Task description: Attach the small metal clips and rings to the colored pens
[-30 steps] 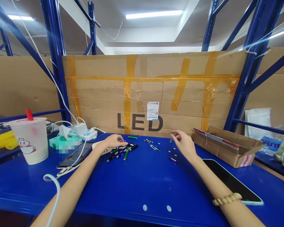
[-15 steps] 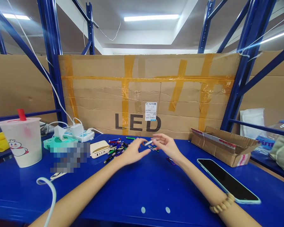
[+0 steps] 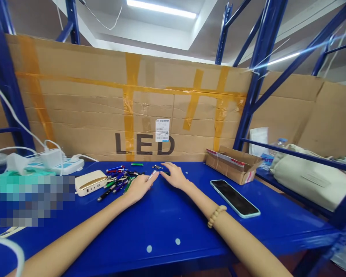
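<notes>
Silver pen (image 3: 152,176), pinched by the left hand (image 3: 138,187) just right of the pen pile (image 3: 118,179), far centre of the blue table (image 3: 173,219). The right hand (image 3: 175,177) lies open, palm down, beside it. A firm mid-barrel pinch would likely steady it. Phone (image 3: 235,198) at right; taped cardboard wall (image 3: 103,115) behind.

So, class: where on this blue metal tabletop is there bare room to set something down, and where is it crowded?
Bare: the blue metal tabletop between the two forearms, and the strip between the black phone in a pale blue case and the right edge. Crowded: back left, around the heap of coloured pens and cream power bank.
</notes>
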`<action>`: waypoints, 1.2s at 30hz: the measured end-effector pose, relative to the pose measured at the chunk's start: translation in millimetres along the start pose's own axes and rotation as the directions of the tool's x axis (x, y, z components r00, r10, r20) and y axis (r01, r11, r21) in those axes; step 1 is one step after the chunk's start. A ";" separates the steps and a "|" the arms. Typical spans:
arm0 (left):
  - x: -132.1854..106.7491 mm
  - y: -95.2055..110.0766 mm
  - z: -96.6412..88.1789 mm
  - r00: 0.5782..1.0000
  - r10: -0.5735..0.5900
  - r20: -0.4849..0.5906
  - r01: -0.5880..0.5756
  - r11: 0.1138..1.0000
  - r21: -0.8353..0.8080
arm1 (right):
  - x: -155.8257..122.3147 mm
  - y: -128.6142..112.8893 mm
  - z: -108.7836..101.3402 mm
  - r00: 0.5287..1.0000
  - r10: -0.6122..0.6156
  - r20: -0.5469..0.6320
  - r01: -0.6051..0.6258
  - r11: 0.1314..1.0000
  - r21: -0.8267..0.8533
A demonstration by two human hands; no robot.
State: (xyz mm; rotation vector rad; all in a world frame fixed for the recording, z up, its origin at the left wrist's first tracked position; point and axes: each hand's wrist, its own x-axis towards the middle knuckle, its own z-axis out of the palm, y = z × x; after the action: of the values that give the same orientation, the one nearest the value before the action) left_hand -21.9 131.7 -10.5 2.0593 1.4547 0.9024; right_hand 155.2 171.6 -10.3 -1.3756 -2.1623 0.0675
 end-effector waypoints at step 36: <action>23.4 13.1 16.1 0.999 0.033 -0.015 -0.014 0.739 0.673 | 5.2 -4.9 -7.9 0.997 -0.036 0.072 0.037 0.999 -0.013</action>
State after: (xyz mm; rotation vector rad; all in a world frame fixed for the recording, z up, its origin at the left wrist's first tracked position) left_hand 3.6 149.5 -6.6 2.5713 1.9854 0.4191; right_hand 153.4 171.8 0.2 -1.3605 -2.2505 0.0888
